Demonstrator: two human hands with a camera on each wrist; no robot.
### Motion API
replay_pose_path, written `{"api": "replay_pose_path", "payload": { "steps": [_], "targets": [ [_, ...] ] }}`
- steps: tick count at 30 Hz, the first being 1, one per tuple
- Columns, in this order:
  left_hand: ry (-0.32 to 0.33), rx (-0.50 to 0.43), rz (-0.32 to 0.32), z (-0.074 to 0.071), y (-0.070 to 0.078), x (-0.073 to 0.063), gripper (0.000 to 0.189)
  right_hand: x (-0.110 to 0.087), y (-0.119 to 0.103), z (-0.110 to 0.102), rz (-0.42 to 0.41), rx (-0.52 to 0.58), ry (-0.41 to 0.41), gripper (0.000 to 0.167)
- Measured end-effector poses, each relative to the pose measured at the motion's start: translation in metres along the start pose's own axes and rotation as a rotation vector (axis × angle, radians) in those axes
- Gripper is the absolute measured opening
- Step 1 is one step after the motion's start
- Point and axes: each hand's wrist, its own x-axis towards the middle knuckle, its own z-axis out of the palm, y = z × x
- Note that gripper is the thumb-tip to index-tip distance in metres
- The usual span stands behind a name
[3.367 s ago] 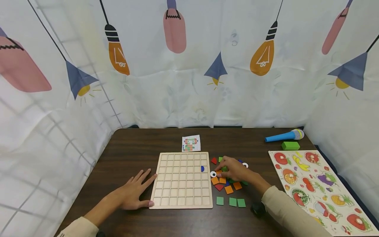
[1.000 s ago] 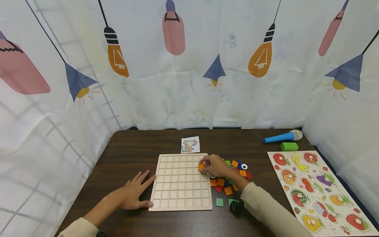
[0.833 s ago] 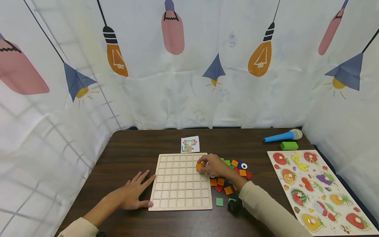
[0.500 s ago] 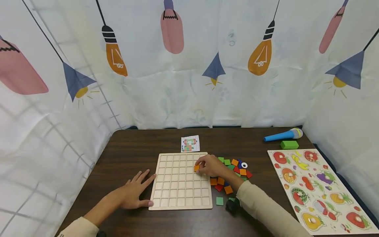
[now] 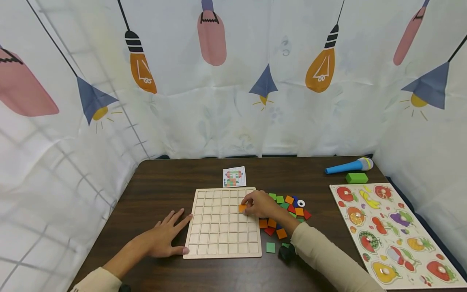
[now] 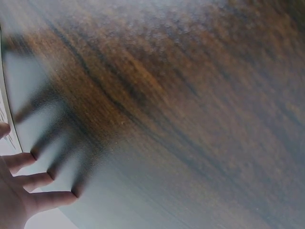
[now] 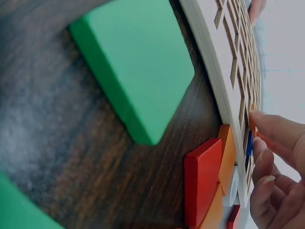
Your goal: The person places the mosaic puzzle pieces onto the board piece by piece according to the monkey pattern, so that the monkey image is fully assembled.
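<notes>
A square wooden board (image 5: 219, 239) with a grid of shallow cells lies on the dark table. My right hand (image 5: 260, 204) is over its upper right part and pinches an orange square tile (image 5: 242, 208) at a cell. In the right wrist view a blue half-round piece (image 7: 249, 143) sits on the board beside that tile; the hand hides it in the head view. My left hand (image 5: 166, 236) rests with spread fingers at the board's left edge, thumb and index fingertip right at the rim.
Loose red, orange, blue and green tiles (image 5: 281, 234) lie right of the board, with a white ring-like piece (image 5: 300, 203). A printed pattern card (image 5: 234, 177) lies behind it. Farther right are a fruit puzzle board (image 5: 395, 237), green block (image 5: 356, 178) and toy microphone (image 5: 349, 166).
My right hand has moved left from the loose pile to the board, bringing the orange tile. Over the last half second the tile has tipped flatter. The left hand stays in place.
</notes>
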Motion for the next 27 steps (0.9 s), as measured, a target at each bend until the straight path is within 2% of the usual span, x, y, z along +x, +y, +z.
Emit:
{"api": "replay_pose_path", "payload": {
  "steps": [6, 16, 21, 27],
  "targets": [
    [-0.003, 0.002, -0.012, 0.001, -0.002, 0.001, 0.101, 0.001, -0.001, 0.0, -0.039, -0.011, 0.002, 0.019],
    [-0.002, 0.0, -0.015, 0.002, -0.005, 0.001, 0.1, 0.001, -0.001, 0.001, -0.019, -0.031, 0.013, 0.018],
    [0.001, -0.003, -0.015, 0.003, -0.005, 0.001, 0.101, -0.002, 0.009, -0.005, -0.096, -0.028, 0.03, 0.018],
    [0.01, -0.01, -0.008, 0.001, -0.001, 0.0, 0.099, -0.016, 0.029, -0.03, -0.174, 0.011, 0.019, 0.023]
  ]
}}
